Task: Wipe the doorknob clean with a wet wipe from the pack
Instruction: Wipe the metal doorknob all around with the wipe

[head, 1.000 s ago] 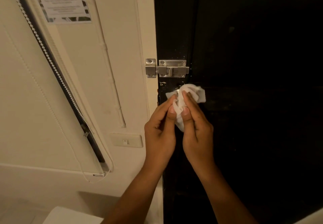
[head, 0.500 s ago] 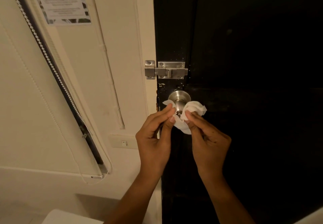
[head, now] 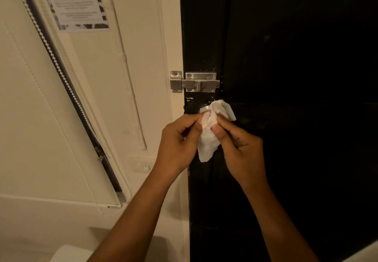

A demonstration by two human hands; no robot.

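Note:
A crumpled white wet wipe [head: 210,135] is draped over the steel doorknob [head: 205,108] on the black door [head: 286,77]. Only a small sliver of the knob shows at the wipe's upper left. My left hand [head: 178,141] pinches the wipe from the left and my right hand [head: 239,147] pinches it from the right, fingertips meeting at the knob. A loose tail of the wipe hangs down between the hands. The pack is not in view.
A steel slide bolt [head: 195,82] bridges door and cream frame just above the knob. On the wall to the left are a light switch [head: 143,166], a taped paper notice [head: 76,2] and a slanted roller blind with bead chain [head: 61,73]. A white object [head: 69,253] sits bottom left.
The wipe covered the knob a second ago, slid below it to bare the knob, and now covers it again. Both hands rose back up and the wipe's tail hangs lower.

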